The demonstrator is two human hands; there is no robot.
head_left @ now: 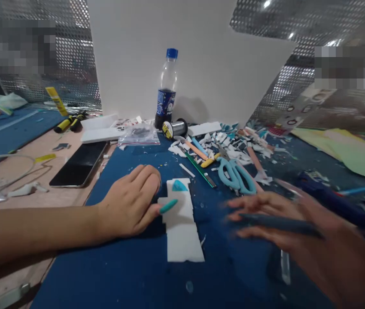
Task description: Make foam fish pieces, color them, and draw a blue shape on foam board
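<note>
My left hand (134,201) rests on the blue mat with its fingers curled. At its thumb tip is a slim, pointed teal piece (168,206), over a strip of white foam (182,240); how it is gripped is hidden. Another small teal piece (179,185) lies at the strip's far end. To the right, my right hand (285,219) is smeared by motion above the mat. Between its fingers sits a dark, pen-shaped tool (279,224), its exact kind unclear. Light blue scissors (235,175) lie beyond that hand.
White foam scraps (230,146) are heaped behind the scissors. A cola bottle (166,92) and a wire spool (175,128) stand before a white board (169,34). A phone (79,165) lies left, and a dark blue glue gun (333,199) lies right.
</note>
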